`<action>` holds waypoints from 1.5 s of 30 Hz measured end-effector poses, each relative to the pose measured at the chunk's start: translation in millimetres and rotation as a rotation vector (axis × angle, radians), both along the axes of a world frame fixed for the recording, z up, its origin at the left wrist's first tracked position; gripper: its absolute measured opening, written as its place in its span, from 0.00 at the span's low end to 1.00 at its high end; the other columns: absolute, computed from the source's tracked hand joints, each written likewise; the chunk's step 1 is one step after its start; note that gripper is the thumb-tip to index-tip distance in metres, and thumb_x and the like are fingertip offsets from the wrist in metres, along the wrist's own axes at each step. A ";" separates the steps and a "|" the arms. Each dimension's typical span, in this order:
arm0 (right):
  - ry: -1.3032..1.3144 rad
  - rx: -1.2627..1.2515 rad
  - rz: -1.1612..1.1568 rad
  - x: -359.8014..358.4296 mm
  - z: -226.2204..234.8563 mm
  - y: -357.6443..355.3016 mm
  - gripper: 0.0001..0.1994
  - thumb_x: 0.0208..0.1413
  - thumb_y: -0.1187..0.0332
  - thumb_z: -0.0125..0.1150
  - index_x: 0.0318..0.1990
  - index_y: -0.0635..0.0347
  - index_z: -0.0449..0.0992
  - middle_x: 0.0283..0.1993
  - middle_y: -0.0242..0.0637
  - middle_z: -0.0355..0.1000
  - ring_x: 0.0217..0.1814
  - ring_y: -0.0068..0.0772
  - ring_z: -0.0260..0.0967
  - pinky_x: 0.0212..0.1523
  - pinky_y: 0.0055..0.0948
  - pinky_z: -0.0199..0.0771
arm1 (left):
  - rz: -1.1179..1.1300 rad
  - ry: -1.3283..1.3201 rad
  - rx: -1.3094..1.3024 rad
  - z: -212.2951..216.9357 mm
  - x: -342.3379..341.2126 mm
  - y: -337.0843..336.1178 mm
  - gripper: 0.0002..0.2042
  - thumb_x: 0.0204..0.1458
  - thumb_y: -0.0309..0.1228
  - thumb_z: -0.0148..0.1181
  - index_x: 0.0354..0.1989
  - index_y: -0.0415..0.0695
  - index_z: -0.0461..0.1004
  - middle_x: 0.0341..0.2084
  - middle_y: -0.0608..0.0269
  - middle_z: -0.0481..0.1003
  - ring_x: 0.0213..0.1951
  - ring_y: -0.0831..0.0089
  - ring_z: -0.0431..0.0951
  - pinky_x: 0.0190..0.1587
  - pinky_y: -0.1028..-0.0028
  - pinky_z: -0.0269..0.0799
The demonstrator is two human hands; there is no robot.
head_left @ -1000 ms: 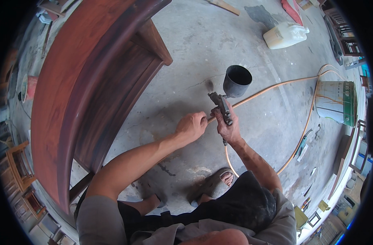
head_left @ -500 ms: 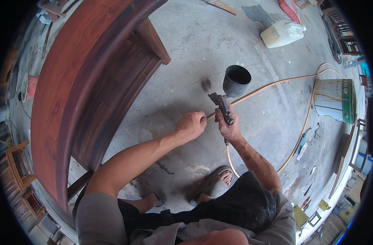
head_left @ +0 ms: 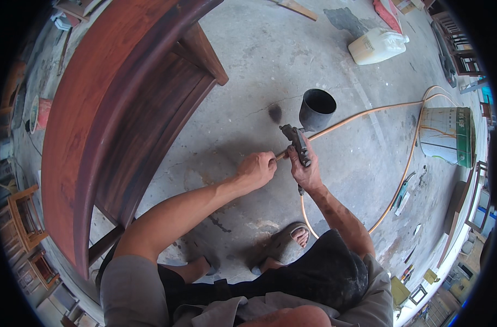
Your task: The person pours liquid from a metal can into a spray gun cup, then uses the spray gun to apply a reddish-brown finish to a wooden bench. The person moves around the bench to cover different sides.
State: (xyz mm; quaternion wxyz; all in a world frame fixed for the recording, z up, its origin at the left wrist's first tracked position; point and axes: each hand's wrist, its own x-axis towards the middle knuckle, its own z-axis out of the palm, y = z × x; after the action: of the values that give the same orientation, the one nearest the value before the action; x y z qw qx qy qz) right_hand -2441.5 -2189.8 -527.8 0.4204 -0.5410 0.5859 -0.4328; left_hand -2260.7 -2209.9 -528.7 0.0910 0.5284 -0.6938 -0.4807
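Note:
My right hand (head_left: 307, 174) is wrapped round the handle of a dark metal spray gun (head_left: 296, 143). The gun's black cup (head_left: 317, 110) sits at its far side, its round mouth facing up toward me. From the bottom of the handle a thin orange hose (head_left: 306, 217) runs down toward my knee. Just left of the gun, my left hand (head_left: 257, 170) is closed with its fingers round a stretch of orange hose (head_left: 281, 156) that passes behind the gun. A large curved reddish-brown wooden furniture piece (head_left: 109, 92) stands to my left, apart from both hands.
The hose loops across the concrete floor (head_left: 248, 109) to a white and green bucket (head_left: 447, 136) at right. A whitish plastic jug (head_left: 378, 46) lies at the far right. Green-handled pliers (head_left: 403, 191) rest near the bucket. Chair-like wooden frames (head_left: 28, 218) stand at far left.
Both hands keep their holds, and the gun has barely moved. The whole view has shifted very slightly.

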 end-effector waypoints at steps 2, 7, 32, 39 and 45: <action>-0.014 0.118 0.026 -3.3 4.3 1.2 0.24 0.65 0.71 0.59 0.68 0.60 0.64 0.30 0.31 0.72 0.28 0.20 0.68 0.31 0.25 0.70 | 0.011 0.015 -0.003 1.6 1.1 0.5 0.12 0.59 0.34 0.53 0.39 0.39 0.80 0.28 0.41 0.79 0.34 0.44 0.82 0.38 0.54 0.77; -0.034 0.215 0.012 1.7 12.2 2.0 0.24 0.66 0.71 0.59 0.68 0.59 0.65 0.30 0.30 0.71 0.27 0.19 0.66 0.29 0.24 0.69 | -0.006 -0.012 0.003 1.6 1.2 1.5 0.12 0.58 0.33 0.53 0.40 0.38 0.79 0.28 0.41 0.79 0.34 0.43 0.81 0.38 0.54 0.77; 0.025 0.053 0.014 -9.1 -4.5 7.7 0.23 0.65 0.73 0.58 0.67 0.60 0.65 0.31 0.28 0.70 0.30 0.17 0.65 0.31 0.22 0.68 | -0.010 0.006 -0.012 2.1 -3.5 4.9 0.12 0.58 0.32 0.54 0.39 0.36 0.79 0.28 0.39 0.78 0.34 0.42 0.81 0.39 0.53 0.76; -0.056 0.187 0.004 -10.1 6.6 9.5 0.24 0.66 0.72 0.58 0.68 0.61 0.64 0.32 0.31 0.75 0.30 0.16 0.68 0.31 0.20 0.69 | 0.002 0.017 -0.007 -0.7 -1.6 7.2 0.12 0.58 0.32 0.54 0.39 0.36 0.79 0.27 0.39 0.78 0.33 0.42 0.81 0.38 0.53 0.76; -0.070 0.198 0.013 -8.0 5.6 8.5 0.24 0.66 0.71 0.59 0.68 0.60 0.64 0.29 0.28 0.71 0.28 0.17 0.66 0.30 0.22 0.69 | 0.000 0.011 -0.004 0.2 -2.4 7.3 0.11 0.58 0.32 0.54 0.38 0.37 0.79 0.26 0.39 0.78 0.32 0.43 0.81 0.37 0.54 0.76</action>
State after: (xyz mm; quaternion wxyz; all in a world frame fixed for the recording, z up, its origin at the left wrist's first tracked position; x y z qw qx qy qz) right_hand -2449.4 -2181.3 -522.2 0.4947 -0.4852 0.6072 -0.3889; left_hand -2263.0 -2202.6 -528.6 0.0958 0.5256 -0.6944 -0.4820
